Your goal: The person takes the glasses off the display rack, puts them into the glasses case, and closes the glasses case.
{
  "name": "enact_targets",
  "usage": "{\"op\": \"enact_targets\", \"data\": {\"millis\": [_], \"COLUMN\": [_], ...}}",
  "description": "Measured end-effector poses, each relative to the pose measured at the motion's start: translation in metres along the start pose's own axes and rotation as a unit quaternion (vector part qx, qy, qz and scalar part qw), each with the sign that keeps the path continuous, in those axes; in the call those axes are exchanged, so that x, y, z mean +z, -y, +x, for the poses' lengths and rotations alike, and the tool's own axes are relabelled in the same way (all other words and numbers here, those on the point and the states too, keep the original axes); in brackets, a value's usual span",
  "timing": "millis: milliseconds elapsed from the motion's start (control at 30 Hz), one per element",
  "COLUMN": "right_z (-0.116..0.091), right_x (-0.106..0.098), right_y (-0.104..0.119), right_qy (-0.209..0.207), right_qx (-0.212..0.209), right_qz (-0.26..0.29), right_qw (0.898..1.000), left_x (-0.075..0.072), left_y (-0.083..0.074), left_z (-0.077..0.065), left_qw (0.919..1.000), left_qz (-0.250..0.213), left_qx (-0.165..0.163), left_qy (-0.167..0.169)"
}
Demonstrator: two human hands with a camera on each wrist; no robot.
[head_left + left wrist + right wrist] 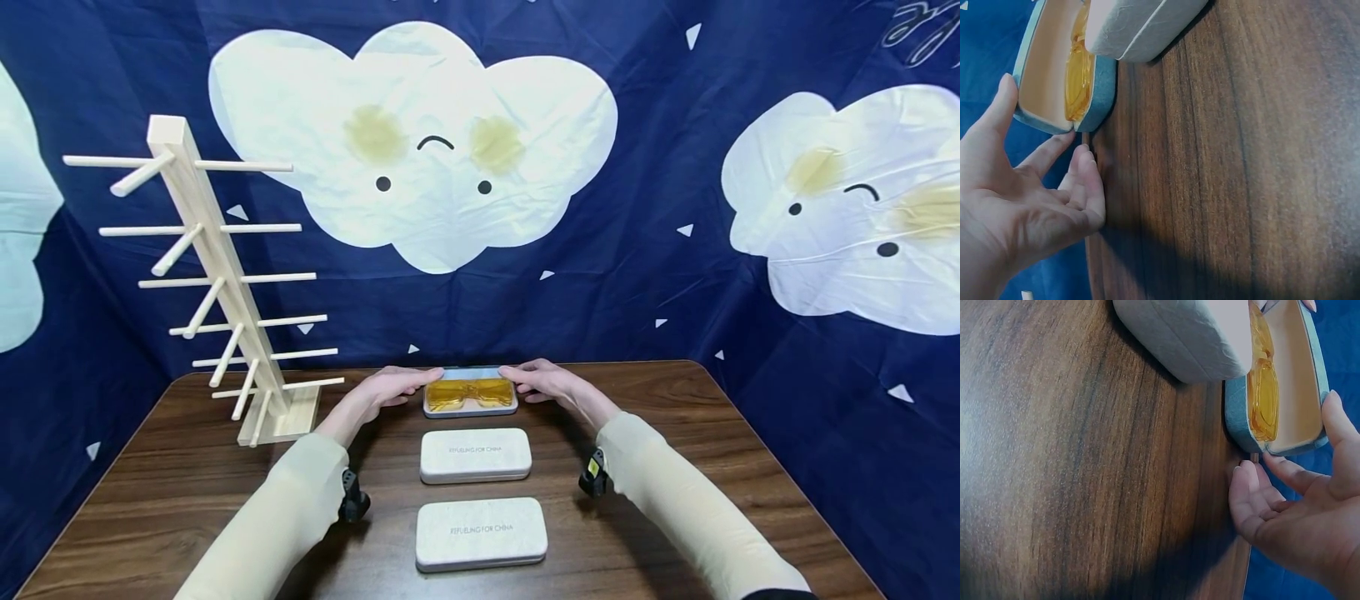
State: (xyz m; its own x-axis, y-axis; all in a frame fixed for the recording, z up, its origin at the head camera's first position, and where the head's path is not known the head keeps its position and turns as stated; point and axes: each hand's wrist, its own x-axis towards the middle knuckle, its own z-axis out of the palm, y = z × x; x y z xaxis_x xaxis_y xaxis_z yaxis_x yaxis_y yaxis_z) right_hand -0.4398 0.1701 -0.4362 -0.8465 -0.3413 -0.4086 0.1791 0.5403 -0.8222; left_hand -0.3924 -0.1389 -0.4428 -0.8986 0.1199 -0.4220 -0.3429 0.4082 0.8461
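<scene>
An open blue-grey glasses case (470, 412) lies at the table's back edge, its pale-lined lid tipped up at the far side. Yellow-tinted glasses (470, 393) rest inside it. My left hand (393, 385) holds the lid's left end, the thumb (1005, 94) on the rim and the index finger by the hinge. Mirroring it, my right hand (551, 383) holds the right end between thumb (1337, 415) and index finger. The remaining fingers of both hands bend loosely beside the case. In both wrist views, a nearer white case hides part of the glasses.
Two closed white glasses cases, a middle one (476, 456) and a front one (482, 534), lie in line toward me on the wooden table (660, 483). A wooden peg rack (225, 275) stands at back left. A blue cloud-printed cloth (645, 292) hangs behind.
</scene>
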Motion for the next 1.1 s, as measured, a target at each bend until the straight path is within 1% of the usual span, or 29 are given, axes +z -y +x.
{"op": "enact_targets", "data": {"millis": [167,267,400,700,1100], "right_z": [-0.0013,-0.0015,-0.0012,-0.0030,-0.0039], "right_x": [-0.0002,-0.0008,-0.0005,-0.0005,0.0000], "right_y": [0.0000,-0.0002,-0.0019,-0.0042,-0.0091], "right_qy": [0.007,0.014,0.017,0.030,0.031], "right_qx": [-0.005,-0.015,-0.023,-0.044,-0.052], "right_qz": [-0.010,-0.016,-0.012,-0.014,-0.011], "right_qw": [1.000,1.000,1.000,0.999,0.998], "left_x": [-0.0001,-0.0004,0.0006,0.0029,0.0041], "left_y": [0.0016,0.0022,0.0028,0.0042,0.0080], "left_z": [0.0001,-0.0002,-0.0006,-0.0020,-0.0034], "left_qw": [1.0000,0.9999,0.9997,0.9997,0.9995], "left_qz": [-0.002,0.004,0.009,0.001,0.012], "left_qx": [0.004,0.014,0.020,0.024,0.029], "left_qy": [0.003,0.007,0.012,0.010,0.007]}}
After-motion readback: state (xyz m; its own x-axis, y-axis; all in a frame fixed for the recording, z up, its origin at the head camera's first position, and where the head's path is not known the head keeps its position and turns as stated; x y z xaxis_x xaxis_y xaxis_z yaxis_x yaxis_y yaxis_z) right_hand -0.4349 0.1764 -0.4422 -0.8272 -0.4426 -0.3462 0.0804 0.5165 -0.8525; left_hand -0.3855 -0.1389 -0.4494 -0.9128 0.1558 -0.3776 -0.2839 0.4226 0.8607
